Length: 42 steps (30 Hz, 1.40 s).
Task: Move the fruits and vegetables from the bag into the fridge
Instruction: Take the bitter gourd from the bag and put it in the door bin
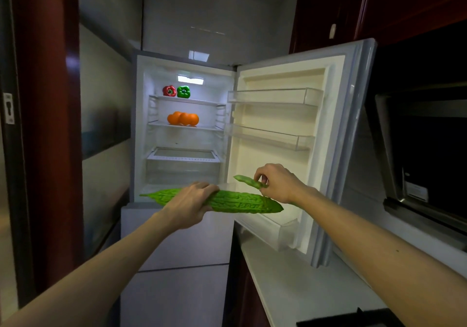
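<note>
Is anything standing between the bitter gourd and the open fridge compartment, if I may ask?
Nothing visible: the fridge door is swung open, and the bitter gourd in the left hand faces the compartment directly.

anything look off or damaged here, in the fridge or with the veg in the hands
Nothing clearly wrong. The peppers and oranges sit tidily in the fridge. The left hand grips a long bitter gourd; the right hand pinches a small green piece. Whether it broke off the gourd, I cannot tell.
</note>
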Each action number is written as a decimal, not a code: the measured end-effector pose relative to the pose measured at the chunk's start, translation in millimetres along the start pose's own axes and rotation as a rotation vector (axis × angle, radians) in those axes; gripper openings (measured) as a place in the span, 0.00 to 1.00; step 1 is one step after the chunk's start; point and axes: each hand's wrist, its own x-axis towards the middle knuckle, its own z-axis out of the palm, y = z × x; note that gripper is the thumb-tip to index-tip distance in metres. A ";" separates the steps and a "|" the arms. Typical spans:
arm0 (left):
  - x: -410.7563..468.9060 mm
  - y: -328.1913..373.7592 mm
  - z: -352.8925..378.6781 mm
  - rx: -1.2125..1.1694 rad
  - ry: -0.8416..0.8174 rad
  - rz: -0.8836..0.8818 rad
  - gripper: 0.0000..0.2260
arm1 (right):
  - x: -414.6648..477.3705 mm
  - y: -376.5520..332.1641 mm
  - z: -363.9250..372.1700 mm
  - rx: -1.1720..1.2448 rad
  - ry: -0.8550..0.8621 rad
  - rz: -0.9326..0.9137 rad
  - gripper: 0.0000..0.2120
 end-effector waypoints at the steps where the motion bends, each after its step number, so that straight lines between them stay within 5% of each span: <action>1: 2.6 -7.1 1.4 -0.009 -0.002 0.005 0.19 | 6.8 -1.2 1.9 -0.004 0.004 0.006 0.13; 23: 62.1 -128.2 62.3 -0.131 -0.065 0.184 0.21 | 104.3 -17.5 52.4 -0.061 0.009 0.193 0.12; 42: 166.6 -143.9 156.9 -0.193 -0.126 0.295 0.20 | 184.6 74.3 95.5 -0.063 -0.019 0.281 0.12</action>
